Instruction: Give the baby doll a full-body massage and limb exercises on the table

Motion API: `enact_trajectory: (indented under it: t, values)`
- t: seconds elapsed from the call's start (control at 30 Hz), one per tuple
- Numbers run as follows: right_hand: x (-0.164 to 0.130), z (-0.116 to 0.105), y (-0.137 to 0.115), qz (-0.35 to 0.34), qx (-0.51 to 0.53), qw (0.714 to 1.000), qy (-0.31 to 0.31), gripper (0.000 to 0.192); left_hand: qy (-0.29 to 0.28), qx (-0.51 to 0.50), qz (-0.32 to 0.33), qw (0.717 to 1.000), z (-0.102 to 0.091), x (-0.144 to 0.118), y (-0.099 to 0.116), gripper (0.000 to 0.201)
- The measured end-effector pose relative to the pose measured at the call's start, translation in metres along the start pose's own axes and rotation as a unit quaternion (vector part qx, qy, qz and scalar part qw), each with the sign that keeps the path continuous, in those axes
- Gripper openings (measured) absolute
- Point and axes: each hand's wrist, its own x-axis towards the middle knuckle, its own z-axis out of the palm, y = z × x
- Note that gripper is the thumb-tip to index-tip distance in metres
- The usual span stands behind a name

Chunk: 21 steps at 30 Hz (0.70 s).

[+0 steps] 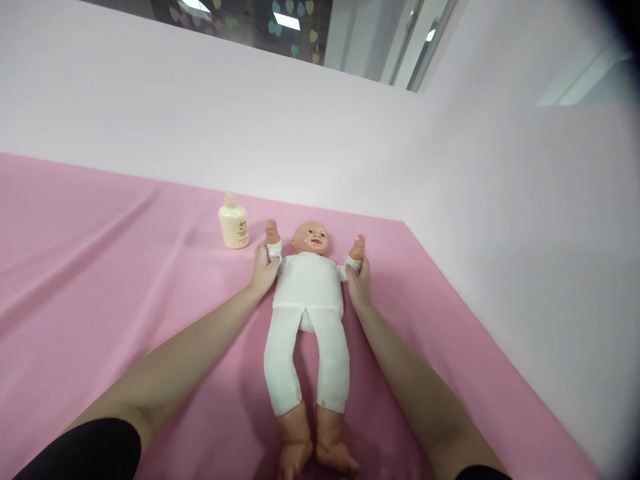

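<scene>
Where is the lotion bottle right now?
In the head view, the lotion bottle stands upright on the pink sheet, left of the doll, just beyond the left hand.

Doll [309, 293] lies face up on the sheet [100, 267], centre of frame, head toward the top, feet at the bottom edge. Both its arms are raised beside the head. Left hand [263, 267] sits at the doll's arm left of centre, touching the sleeve near the wrist. Right hand [359, 283] is at the other arm, right of centre, likewise in contact. Both forearms run in from the lower corners, flanking the doll's legs. Pump bottle [233, 225] stands upright on the sheet, upper left of the doll's head, just beside the left hand; probably not touching it. Wall [320, 133] rises behind the sheet and along its right side.
</scene>
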Motion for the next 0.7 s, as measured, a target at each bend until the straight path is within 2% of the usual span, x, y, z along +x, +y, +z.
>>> enact_trajectory:
  t: [0.17,0.3,0.4,0.53,0.7]
  values:
    - [-0.003,0.004,-0.002,-0.063,-0.05,0.995,-0.059,0.045,-0.104,0.095,0.108,0.984,0.001,-0.004,0.012,0.052]
    - [-0.003,0.005,-0.001,-0.122,-0.084,0.983,-0.105,0.048,-0.147,0.123,0.134,0.972,0.001,-0.005,0.014,0.056]
    - [-0.003,0.005,-0.001,-0.117,-0.083,0.984,-0.102,0.048,-0.142,0.115,0.13,0.974,0.001,-0.005,0.014,0.055]
    - [-0.005,0.006,-0.001,-0.048,-0.058,0.995,-0.063,0.047,-0.117,0.1,0.116,0.981,0.001,-0.004,0.013,0.051]
    - [-0.001,0.003,0.006,0.021,-0.023,0.999,-0.008,0.051,-0.061,0.015,0.029,0.998,0.002,-0.004,0.007,0.044]
